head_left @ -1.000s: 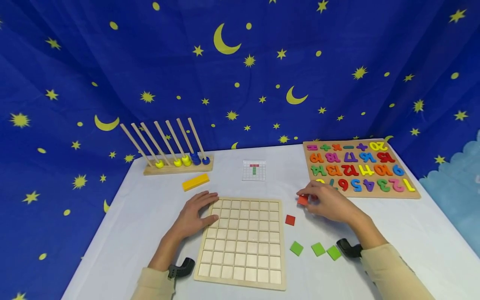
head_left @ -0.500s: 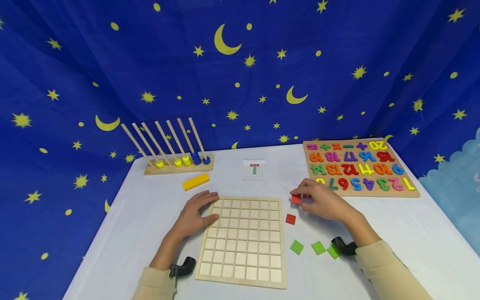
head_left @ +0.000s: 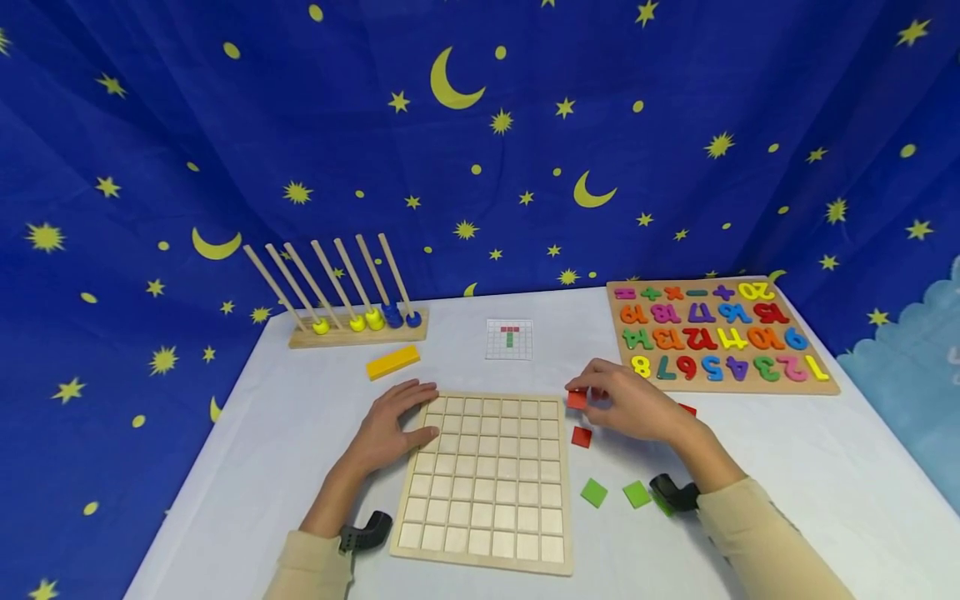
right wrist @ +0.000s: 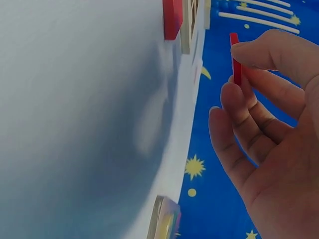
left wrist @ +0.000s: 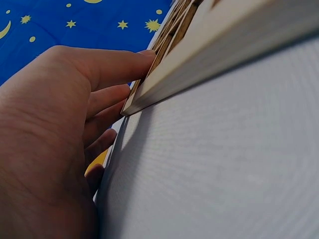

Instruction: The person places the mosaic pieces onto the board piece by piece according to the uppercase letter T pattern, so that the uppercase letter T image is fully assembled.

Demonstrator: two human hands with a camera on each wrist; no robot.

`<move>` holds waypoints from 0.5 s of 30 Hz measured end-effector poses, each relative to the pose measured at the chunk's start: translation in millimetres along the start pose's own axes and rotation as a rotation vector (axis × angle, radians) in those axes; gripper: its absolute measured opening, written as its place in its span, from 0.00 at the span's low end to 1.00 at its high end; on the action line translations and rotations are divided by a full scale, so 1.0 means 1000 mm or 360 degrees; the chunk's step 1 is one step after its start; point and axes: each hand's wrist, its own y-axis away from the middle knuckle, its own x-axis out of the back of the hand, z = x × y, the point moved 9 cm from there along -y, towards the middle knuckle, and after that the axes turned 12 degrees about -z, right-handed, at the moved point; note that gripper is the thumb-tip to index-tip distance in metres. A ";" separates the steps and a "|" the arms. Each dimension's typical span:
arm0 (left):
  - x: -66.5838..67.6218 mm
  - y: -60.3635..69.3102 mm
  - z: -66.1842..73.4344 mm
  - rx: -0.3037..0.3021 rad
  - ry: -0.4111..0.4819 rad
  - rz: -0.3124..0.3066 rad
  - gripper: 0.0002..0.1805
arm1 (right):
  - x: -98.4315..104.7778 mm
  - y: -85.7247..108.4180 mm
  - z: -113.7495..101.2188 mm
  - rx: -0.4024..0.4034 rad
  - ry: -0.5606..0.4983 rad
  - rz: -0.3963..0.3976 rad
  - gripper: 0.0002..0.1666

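Observation:
In the head view, my right hand (head_left: 628, 402) pinches a red square tile (head_left: 577, 400) just off the upper right corner of a wooden grid board (head_left: 566, 500). The right wrist view shows that tile (right wrist: 236, 59) edge-on between thumb and fingertips, held above the table. My left hand (head_left: 388, 427) rests at the board's upper left edge, thumb and fingertips touching it. From the left wrist, the thumb lies over the frame of the board (left wrist: 199, 62). A second red tile (head_left: 581, 437) lies right of the board; another red tile (head_left: 687, 410) is partly hidden behind the right wrist.
Green tiles (head_left: 594, 492) lie right of the board, one partly covered by the wrist camera. A pattern card (head_left: 509, 339) with a red and green T lies behind the board. Farther out are a peg abacus (head_left: 358, 333), a yellow block (head_left: 393, 362) and a number puzzle (head_left: 720, 337).
My right hand has moved left with the red tile, toward the board, and another red tile has come into view behind the wrist. The left hand has stayed on the board.

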 end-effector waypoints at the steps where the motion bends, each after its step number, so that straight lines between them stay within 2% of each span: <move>1: 0.000 0.000 0.000 0.0000 0.0002 0.0001 0.31 | 0.000 -0.001 -0.001 0.0007 0.0001 -0.0002 0.20; 15: 0.001 0.000 0.003 -0.0028 -0.0004 0.0018 0.31 | -0.006 -0.020 -0.014 0.0043 -0.0009 -0.0027 0.19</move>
